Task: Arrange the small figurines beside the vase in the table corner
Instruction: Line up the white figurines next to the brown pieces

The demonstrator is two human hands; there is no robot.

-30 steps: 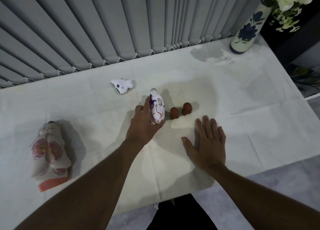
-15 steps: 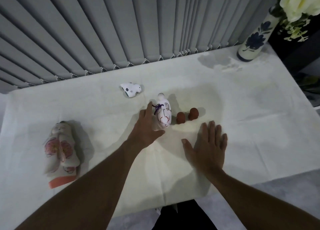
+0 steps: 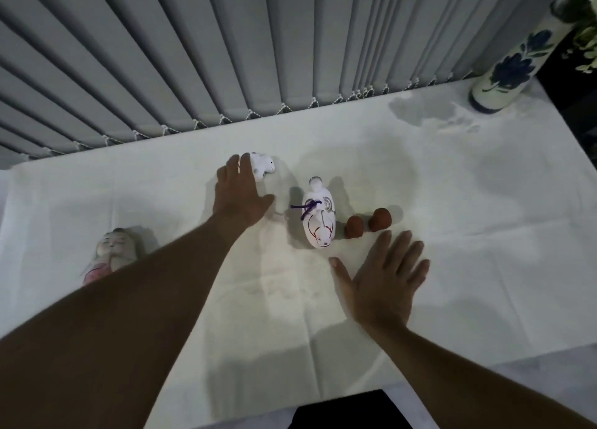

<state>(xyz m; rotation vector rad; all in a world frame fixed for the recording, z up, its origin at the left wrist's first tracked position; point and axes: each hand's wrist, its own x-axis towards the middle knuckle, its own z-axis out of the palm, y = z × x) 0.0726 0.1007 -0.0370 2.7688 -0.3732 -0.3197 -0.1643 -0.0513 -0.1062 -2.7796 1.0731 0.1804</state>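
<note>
Right hand (image 3: 384,280): flat on the tabletop (image 3: 484,234) near its front edge, fingers spread, holding nothing.
Mid-table: two brown figurines (image 3: 368,223) beside a white purple-tied figurine (image 3: 318,217).
Left hand (image 3: 240,192): fingers extended, touching the small white figurine (image 3: 263,166).
Far right corner: vase (image 3: 507,66).

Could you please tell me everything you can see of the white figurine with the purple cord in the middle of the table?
The figurine is glossy white, apparently ceramic, an elongated rounded body with a small knob at its far end. Thin reddish-purple lines and grey swirls are painted on it, and a purple cord is tied around its middle. It rests on the white tablecloth, and neither hand touches it. Two brown pieces sit just to its right, apart from it.
</note>
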